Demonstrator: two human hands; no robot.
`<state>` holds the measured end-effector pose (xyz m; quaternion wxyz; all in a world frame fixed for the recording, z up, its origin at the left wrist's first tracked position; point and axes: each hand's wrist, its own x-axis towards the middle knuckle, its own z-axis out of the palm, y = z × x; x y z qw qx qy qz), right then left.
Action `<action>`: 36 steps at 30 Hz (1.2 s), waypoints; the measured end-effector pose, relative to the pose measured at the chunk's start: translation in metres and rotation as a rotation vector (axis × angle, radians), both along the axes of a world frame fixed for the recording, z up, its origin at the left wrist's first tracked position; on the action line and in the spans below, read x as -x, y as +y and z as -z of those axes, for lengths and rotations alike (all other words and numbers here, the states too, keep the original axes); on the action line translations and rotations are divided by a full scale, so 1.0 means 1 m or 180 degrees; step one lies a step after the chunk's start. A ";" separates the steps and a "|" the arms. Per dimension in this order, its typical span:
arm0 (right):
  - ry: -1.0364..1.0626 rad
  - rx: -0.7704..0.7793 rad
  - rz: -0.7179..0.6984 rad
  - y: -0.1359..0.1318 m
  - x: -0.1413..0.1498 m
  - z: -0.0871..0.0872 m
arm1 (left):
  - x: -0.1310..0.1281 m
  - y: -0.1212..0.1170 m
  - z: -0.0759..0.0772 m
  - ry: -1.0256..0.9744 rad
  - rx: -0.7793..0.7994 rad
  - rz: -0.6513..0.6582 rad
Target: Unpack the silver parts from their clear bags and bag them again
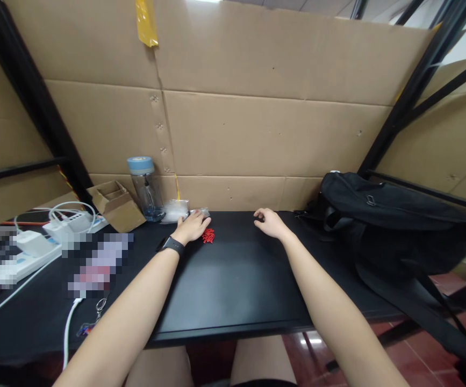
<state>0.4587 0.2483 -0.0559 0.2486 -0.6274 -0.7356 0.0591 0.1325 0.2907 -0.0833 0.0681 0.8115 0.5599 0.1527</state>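
My left hand (192, 226), with a dark watch (172, 246) on its wrist, reaches to the back of the black table (233, 279). Its fingers are apart and partly stretched, close to a small clear plastic bag (204, 211); whether they touch it I cannot tell. A little heap of small red pieces (208, 236) lies right beside this hand. Another clear bag with whitish contents (175, 210) is just behind it. My right hand (271, 223) hovers over the table farther right, fingers loosely bent and apart, with nothing visible in it.
A blue-lidded bottle (148, 188) and an opened cardboard box (117, 207) stand at the back left. White power strips (35, 250) with cables, a blurred-out item (101, 263) and a keyring (101, 305) lie left. A black bag (394, 226) occupies the right; cardboard (273, 134) walls the back.
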 end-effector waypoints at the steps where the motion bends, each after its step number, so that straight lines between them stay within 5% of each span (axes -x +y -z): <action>1: -0.0162 0.0091 -0.0068 -0.002 -0.002 -0.001 | 0.001 0.001 0.000 -0.0015 -0.0055 -0.0047; 4: -0.0553 0.0477 -0.0023 -0.006 -0.010 -0.004 | 0.003 -0.003 -0.008 -0.0110 -0.0344 -0.0083; 10: -0.0473 0.0760 -0.0017 -0.002 -0.036 -0.001 | 0.003 -0.018 -0.034 -0.0003 -0.0215 0.0649; 24: 0.0008 0.0378 0.0019 -0.007 -0.049 -0.010 | -0.010 -0.023 -0.025 0.0082 -0.0350 0.0519; 29: 0.0751 -0.0060 -0.0416 -0.010 -0.026 -0.016 | -0.024 -0.040 -0.039 -0.0280 -0.0623 0.0444; 36: 0.2016 -0.0170 -0.1215 -0.023 0.043 -0.009 | -0.046 -0.063 -0.054 -0.1374 -0.0747 0.0869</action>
